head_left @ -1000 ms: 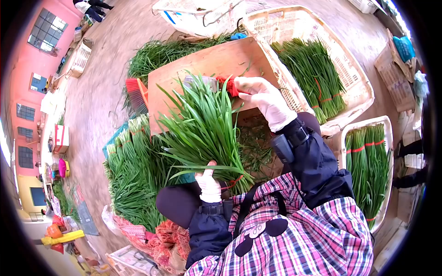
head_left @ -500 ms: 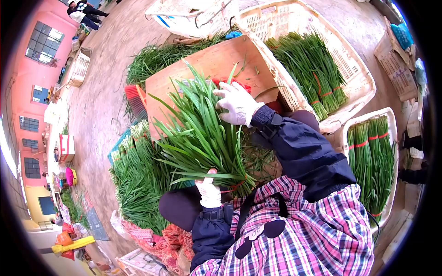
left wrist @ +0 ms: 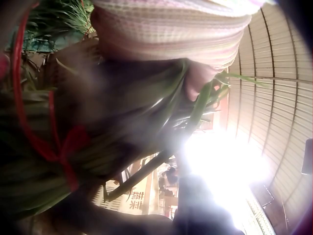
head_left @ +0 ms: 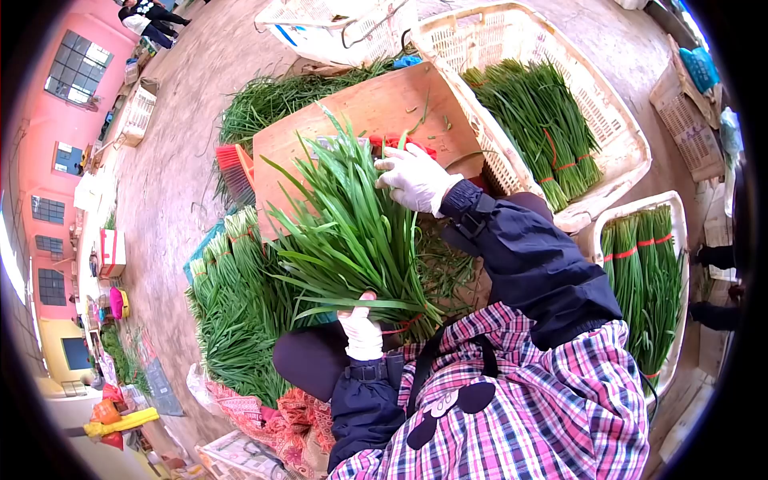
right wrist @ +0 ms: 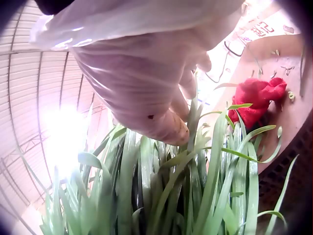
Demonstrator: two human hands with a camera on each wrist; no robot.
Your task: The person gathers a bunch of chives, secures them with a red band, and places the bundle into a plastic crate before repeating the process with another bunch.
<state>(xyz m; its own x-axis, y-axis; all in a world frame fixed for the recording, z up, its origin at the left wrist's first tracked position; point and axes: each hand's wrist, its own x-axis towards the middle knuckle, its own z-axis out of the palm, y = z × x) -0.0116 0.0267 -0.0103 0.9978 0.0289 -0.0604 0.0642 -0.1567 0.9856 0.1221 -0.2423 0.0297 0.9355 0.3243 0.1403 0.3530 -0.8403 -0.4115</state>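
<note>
A bunch of garlic chives (head_left: 344, 232), tied near its base with a red band (left wrist: 61, 154), leans upright over the person's lap. The gloved left hand (head_left: 362, 332) grips it low down, thumb across the leaves. At the upper right of the bunch, the gloved right hand (head_left: 416, 182) pinches a chive leaf (right wrist: 194, 100) between thumb and fingers; the leaf's tip rises past the fingertips. Behind the leaves, a red cloth (right wrist: 257, 100) lies on a brown board (head_left: 352, 108), partly hidden.
Tied chive bunches (head_left: 248, 320) are piled at the left, beside a red broom (head_left: 236, 168). A large white crate (head_left: 628, 164) and a smaller white crate (head_left: 680, 240) hold more bunches at the right. Loose greens (head_left: 272, 104) lie behind the board.
The right hand has let go of the red cloth on the board and moved left and down onto the chive leaves. The left hand keeps its grip on the bunch.
</note>
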